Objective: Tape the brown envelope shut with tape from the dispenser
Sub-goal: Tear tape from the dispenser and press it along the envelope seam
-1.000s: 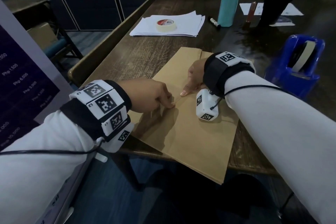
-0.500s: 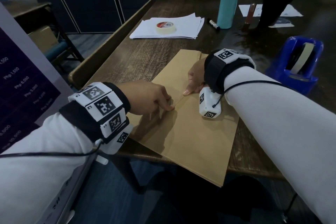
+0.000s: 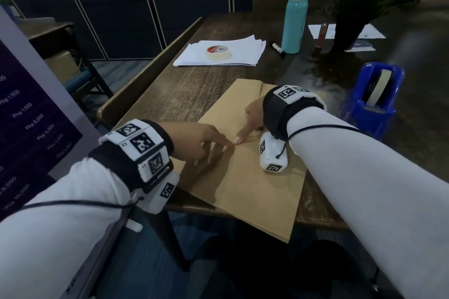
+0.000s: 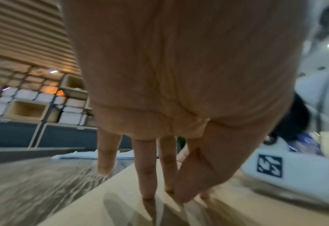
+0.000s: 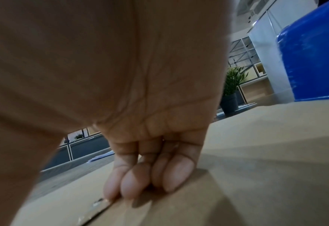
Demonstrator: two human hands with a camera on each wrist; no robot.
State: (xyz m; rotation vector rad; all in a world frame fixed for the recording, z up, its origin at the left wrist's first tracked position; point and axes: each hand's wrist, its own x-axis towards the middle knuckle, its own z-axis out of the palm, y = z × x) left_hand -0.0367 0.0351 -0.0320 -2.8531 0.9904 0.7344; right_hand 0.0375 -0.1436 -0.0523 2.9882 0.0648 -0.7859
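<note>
The brown envelope (image 3: pixel 255 189) lies flat on the dark wooden table (image 3: pixel 189 94), its near corner hanging over the front edge. My left hand (image 3: pixel 201 141) rests on it with straight fingers (image 4: pixel 146 175), their tips touching the paper at the flap seam. My right hand (image 3: pixel 252 116) faces it from the right. Its thumb presses on the seam beside the left fingertips, and its fingers (image 5: pixel 130 183) are curled under with the tips on the envelope (image 5: pixel 256 168). The blue tape dispenser (image 3: pixel 371 104) stands to the right of my right wrist. I cannot make out any tape on the flap.
A loose tape roll (image 3: pixel 218 52) sits on a stack of white papers (image 3: pixel 243 56) at the back. A teal bottle (image 3: pixel 295 19), a marker (image 3: pixel 278 46) and a potted plant (image 3: pixel 359 7) stand behind. A chair back (image 3: pixel 150 75) runs along the table's left edge.
My left fingers have gone from curled to stretched out flat on the envelope. The right thumb has slid along the seam until it meets them.
</note>
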